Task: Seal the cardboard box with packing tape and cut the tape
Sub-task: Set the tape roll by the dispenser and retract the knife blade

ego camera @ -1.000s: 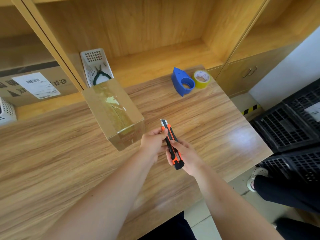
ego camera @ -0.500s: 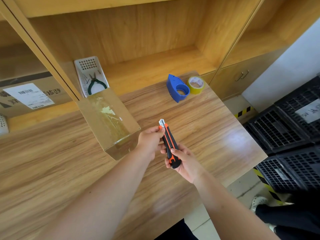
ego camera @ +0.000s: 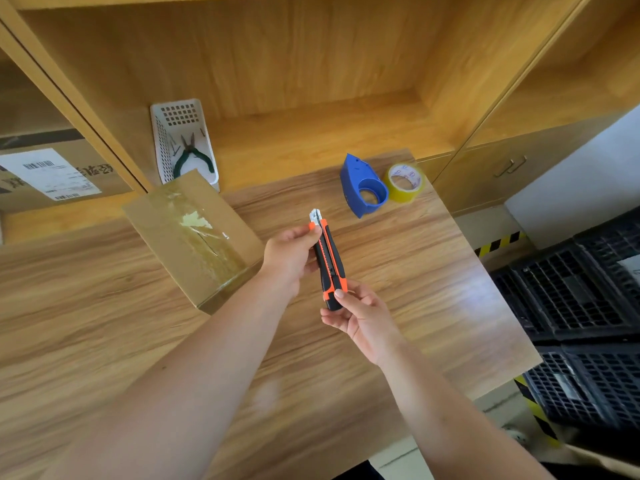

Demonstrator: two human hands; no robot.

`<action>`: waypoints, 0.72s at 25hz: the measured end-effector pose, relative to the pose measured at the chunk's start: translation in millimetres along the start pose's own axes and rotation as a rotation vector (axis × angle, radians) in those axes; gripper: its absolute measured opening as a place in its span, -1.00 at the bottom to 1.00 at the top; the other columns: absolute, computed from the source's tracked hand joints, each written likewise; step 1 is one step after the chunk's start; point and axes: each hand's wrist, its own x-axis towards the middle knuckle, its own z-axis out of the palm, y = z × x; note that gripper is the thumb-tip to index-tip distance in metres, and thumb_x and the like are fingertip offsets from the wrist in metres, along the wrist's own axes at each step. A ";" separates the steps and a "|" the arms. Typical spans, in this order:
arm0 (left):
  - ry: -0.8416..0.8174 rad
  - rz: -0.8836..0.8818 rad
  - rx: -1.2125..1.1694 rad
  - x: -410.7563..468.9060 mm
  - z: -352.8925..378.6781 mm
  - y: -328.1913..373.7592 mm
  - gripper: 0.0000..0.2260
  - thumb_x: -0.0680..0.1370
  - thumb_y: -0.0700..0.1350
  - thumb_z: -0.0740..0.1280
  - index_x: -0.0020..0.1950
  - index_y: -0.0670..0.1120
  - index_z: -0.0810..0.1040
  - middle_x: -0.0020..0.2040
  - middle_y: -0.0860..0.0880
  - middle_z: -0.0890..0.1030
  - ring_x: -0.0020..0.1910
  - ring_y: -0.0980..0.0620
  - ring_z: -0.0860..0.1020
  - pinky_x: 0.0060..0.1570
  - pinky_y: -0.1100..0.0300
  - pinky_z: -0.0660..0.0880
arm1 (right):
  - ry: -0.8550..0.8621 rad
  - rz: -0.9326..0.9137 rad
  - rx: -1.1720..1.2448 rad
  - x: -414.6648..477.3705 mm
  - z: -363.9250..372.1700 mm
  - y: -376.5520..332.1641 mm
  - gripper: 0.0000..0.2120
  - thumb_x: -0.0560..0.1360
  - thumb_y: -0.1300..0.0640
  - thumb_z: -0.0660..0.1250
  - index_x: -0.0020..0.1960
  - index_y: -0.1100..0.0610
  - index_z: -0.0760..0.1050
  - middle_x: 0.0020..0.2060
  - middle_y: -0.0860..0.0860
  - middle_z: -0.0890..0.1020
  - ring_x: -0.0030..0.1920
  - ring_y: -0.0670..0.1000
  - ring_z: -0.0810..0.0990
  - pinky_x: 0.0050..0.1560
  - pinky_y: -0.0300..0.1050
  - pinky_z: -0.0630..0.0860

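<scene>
Wood-grain table (ego camera: 433, 289) before open wooden shelving (ego camera: 311, 81), black crates (ego camera: 588, 306) alongside.

There was only one camera. It sat on the person's head and looked forward and down, so both bare arms reached away from it into the middle of the picture. The wooden table (ego camera: 415, 306) was close and filled the lower part. The wooden shelf (ego camera: 311, 126) behind it filled the top. The wide lens bent the straight edges. At the right edge it caught black plastic crates (ego camera: 581, 299) on the floor.
</scene>
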 end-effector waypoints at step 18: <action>0.201 -0.095 -0.012 65.1 72.5 2.8 -0.72 0.61 -0.03 0.26 0.32 0.04 0.45 0.05 -0.07 0.68 0.01 -0.09 0.68 0.12 -0.08 0.60 | -0.051 0.029 -0.064 109.6 -37.4 -59.1 -0.53 0.37 0.13 0.48 0.22 0.29 0.52 -0.15 0.18 0.64 -0.13 0.14 0.63 0.10 0.06 0.58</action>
